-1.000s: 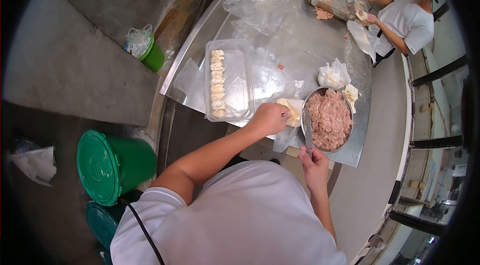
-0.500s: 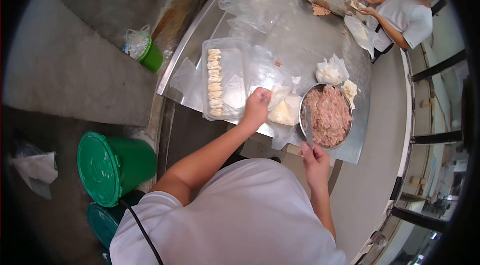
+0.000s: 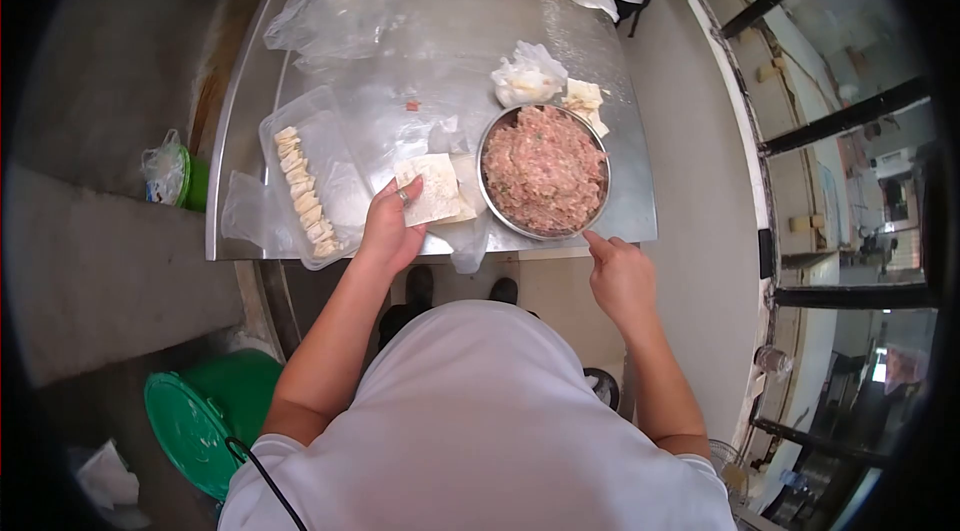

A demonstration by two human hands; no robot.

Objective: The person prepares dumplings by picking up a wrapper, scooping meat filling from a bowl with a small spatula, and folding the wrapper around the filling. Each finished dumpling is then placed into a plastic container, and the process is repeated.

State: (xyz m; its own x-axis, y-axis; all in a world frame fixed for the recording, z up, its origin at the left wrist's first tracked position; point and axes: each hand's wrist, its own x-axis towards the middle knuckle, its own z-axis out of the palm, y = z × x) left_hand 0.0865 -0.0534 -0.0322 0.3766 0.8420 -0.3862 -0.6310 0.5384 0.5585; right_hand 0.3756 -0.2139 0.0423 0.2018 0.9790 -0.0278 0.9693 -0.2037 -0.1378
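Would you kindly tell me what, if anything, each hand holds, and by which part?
The left hand holds a wrapper by its left edge. The right hand is at the bowl; whether it grips anything cannot be told.

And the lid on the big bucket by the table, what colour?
Green, best seen in the head view.

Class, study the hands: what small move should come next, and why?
Probably the right hand should bring some minced meat to the pale sheet: the left hand holds that sheet, no meat shows on it, and the right hand is beside the bowl.
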